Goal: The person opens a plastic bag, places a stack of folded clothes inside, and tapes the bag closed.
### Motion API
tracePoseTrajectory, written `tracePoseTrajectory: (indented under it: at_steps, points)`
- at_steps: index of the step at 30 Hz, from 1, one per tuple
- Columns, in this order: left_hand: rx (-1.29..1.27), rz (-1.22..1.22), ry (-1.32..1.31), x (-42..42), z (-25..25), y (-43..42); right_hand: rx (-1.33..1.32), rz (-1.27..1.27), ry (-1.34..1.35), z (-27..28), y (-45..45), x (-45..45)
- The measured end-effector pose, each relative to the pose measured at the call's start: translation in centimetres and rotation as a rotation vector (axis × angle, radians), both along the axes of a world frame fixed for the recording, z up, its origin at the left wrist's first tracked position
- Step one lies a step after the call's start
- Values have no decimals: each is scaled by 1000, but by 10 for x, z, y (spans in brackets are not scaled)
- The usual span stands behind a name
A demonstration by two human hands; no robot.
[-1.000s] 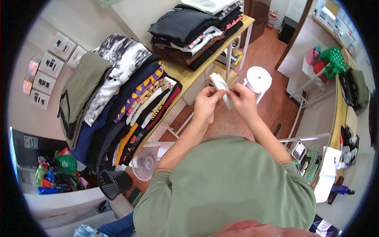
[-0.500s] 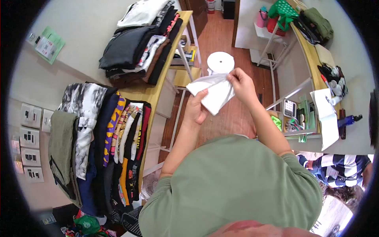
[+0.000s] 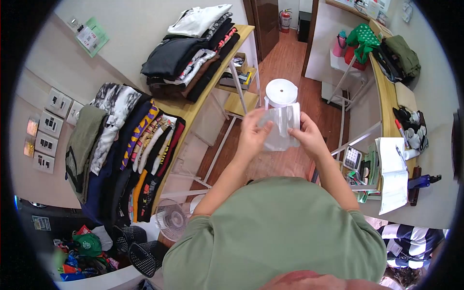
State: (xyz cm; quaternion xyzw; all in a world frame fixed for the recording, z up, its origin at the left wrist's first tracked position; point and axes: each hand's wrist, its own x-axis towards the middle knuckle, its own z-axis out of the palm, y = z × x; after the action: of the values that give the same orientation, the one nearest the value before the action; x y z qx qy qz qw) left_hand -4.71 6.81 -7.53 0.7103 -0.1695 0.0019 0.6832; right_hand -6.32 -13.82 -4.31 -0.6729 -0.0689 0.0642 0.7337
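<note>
The fingers of the left hand (image 3: 253,133) pinch one side of a clear plastic sheet (image 3: 279,129), thumb laid on its face; those of the right hand (image 3: 309,136) grip the opposite side, thumb also on top. The sheet, perhaps a flat bag, hangs between them in front of the person's green shirt (image 3: 275,227), above the floor. Handling it well probably means light, even tension: thin film slips and creases easily, so thumb and fingertip should rub the layers rather than tug, and both edges should stay level.

Just beyond the hands stands a white roll (image 3: 282,92), with no print that I can make out. To the left, folded clothes (image 3: 137,145) line a wooden desk (image 3: 186,108); one garment carries yellow lettering too small to read. White cards (image 3: 47,144) on the wall bear dark marks, and a green paper (image 3: 92,37) above has print; neither is legible. To the right, an open notebook (image 3: 390,179) lies at the edge of another desk, its writing unreadable, near a calculator (image 3: 352,158). No brand name can be read anywhere.
</note>
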Motion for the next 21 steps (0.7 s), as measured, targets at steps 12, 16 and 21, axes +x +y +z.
tracePoseTrajectory:
  at_steps: [12, 16, 21]
  points:
    - [107, -112, 155, -29, 137, -54, 855, -44, 496, -76, -75, -27]
    - [399, -49, 33, -5, 222, -28, 1270, 100, 631, -99, -80, -31]
    - [673, 213, -1, 25, 302, 47, 1178, 130, 463, -80, -76, -40]
